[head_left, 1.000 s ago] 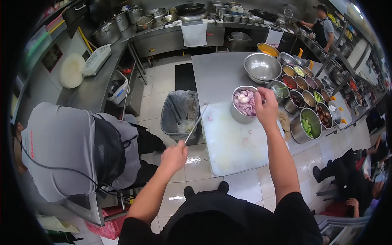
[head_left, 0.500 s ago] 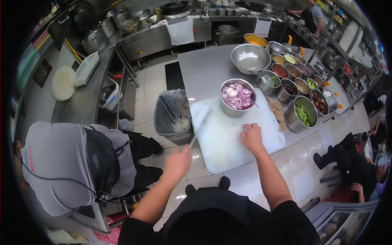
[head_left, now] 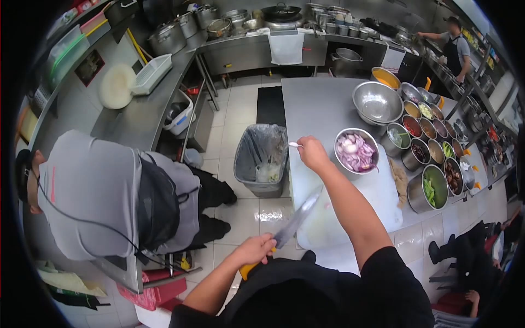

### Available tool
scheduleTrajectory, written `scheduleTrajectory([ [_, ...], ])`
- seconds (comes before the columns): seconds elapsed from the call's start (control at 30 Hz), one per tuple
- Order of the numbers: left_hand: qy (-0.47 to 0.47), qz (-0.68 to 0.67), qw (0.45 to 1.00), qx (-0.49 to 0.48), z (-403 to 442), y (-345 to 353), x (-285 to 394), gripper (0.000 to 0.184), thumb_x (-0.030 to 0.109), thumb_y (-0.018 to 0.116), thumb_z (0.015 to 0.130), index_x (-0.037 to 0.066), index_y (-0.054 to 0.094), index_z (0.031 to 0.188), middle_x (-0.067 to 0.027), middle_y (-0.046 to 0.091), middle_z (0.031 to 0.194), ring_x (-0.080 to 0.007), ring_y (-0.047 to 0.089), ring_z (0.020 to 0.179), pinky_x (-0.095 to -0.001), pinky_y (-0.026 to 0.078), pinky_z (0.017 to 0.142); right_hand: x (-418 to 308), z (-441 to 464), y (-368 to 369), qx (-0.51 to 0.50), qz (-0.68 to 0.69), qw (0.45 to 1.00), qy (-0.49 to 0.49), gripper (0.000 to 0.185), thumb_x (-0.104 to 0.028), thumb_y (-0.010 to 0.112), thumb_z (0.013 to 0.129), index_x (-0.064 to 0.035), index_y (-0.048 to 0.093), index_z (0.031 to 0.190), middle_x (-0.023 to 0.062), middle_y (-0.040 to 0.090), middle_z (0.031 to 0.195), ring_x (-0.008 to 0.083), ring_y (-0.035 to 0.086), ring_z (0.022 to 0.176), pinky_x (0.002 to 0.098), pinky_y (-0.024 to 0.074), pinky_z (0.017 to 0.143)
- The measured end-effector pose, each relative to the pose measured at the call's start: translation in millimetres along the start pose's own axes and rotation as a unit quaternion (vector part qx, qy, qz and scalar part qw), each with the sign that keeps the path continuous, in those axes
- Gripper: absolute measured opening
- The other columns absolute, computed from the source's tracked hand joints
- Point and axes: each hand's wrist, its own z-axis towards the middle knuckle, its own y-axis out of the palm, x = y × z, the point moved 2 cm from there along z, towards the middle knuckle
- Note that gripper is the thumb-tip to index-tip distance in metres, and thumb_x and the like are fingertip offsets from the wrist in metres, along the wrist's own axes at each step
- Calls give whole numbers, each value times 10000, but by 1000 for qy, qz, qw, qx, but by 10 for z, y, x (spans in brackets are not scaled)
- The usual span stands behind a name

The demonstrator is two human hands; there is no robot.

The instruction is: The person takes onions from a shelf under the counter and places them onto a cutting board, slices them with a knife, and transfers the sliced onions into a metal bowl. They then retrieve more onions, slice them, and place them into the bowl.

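Observation:
My left hand (head_left: 256, 251) is closed around the yellow handle of a knife (head_left: 298, 217), whose broad blade points up and right over the near left part of the white cutting board (head_left: 372, 210). My right hand (head_left: 314, 153) reaches across to the board's far left corner. Its fingers pinch a small pale onion piece (head_left: 295, 145) at the table's left edge. Beside that wrist stands a steel pot (head_left: 340, 164) filled with sliced purple onions (head_left: 355, 151). A small scrap lies on the board.
A lined trash bin (head_left: 244, 156) stands left of the steel table (head_left: 314, 95). Steel bowls (head_left: 377, 103) and several food containers, one with cut greens (head_left: 429, 191), crowd the right. A brown cloth (head_left: 398, 180) touches the board. A co-worker in grey (head_left: 93, 191) bends at left.
My right hand has moved from the board's middle to its far left corner and taken hold of the onion piece. My left hand has drawn back with the knife. The view has shifted left.

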Motion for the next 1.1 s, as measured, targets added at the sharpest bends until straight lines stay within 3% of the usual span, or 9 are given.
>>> scheduleTrajectory([
  [0.2,5,-6,998,-61,177,-379,-142,392,358,494,1064,26,587,1250,-110,695,944,-134,654,643,-297,550,650,194,530,563,-29,-132,981,140,308,-246,750,861,-7,689,1044,243,684,1022,446,649,1026,497,542,912],
  [0.33,16,12,995,-95,256,-596,-121,378,342,512,1058,26,590,1251,-97,682,914,-129,642,627,-290,544,631,436,644,810,-18,-106,989,102,283,-234,742,862,3,656,990,245,685,943,415,669,976,495,547,856],
  [0.4,23,13,994,-106,341,-684,-158,382,334,525,1048,30,586,1271,-90,687,894,-136,646,620,-299,541,628,221,520,601,14,-91,992,82,241,-202,730,870,-3,641,973,236,683,915,391,680,925,472,551,819],
  [0.47,26,3,993,-112,392,-742,-231,405,334,537,1032,37,578,1305,-84,704,873,-153,659,614,-320,540,636,-280,86,69,-9,62,990,130,146,-114,693,875,-15,618,952,223,674,999,416,665,907,471,549,821],
  [0.57,19,1,995,-101,426,-795,-235,410,299,529,1030,36,559,1343,-90,706,867,-150,654,603,-320,545,635,-504,-850,-546,106,65,990,58,113,-44,692,873,-10,655,975,187,673,925,358,689,854,408,559,753],
  [0.67,6,7,995,-95,398,-807,-153,414,290,514,1034,31,557,1354,-89,704,865,-149,651,594,-320,547,644,-115,-1742,-905,121,23,966,229,117,-15,686,863,-11,691,980,187,667,977,321,696,837,391,571,762],
  [0.8,5,23,997,-71,373,-745,-55,392,287,506,1035,22,584,1313,-86,696,852,-153,651,583,-322,540,620,649,-2352,-916,96,-133,916,367,205,-127,688,851,-13,710,1021,238,661,1043,370,655,928,450,545,847],
  [0.93,6,14,999,-30,344,-568,5,366,282,503,1035,15,605,1264,-84,681,837,-147,632,563,-317,527,579,693,-2176,-539,133,-170,935,281,312,-244,662,869,-41,700,1104,242,634,1077,426,573,1057,496,488,933],
  [1.1,3,20,1000,-15,291,-242,303,344,277,497,1034,12,612,1222,-78,669,816,-143,624,558,-320,524,572,275,-1935,-420,25,-103,972,209,367,-271,696,866,-45,693,1155,244,607,1152,423,555,1086,496,478,967],
])
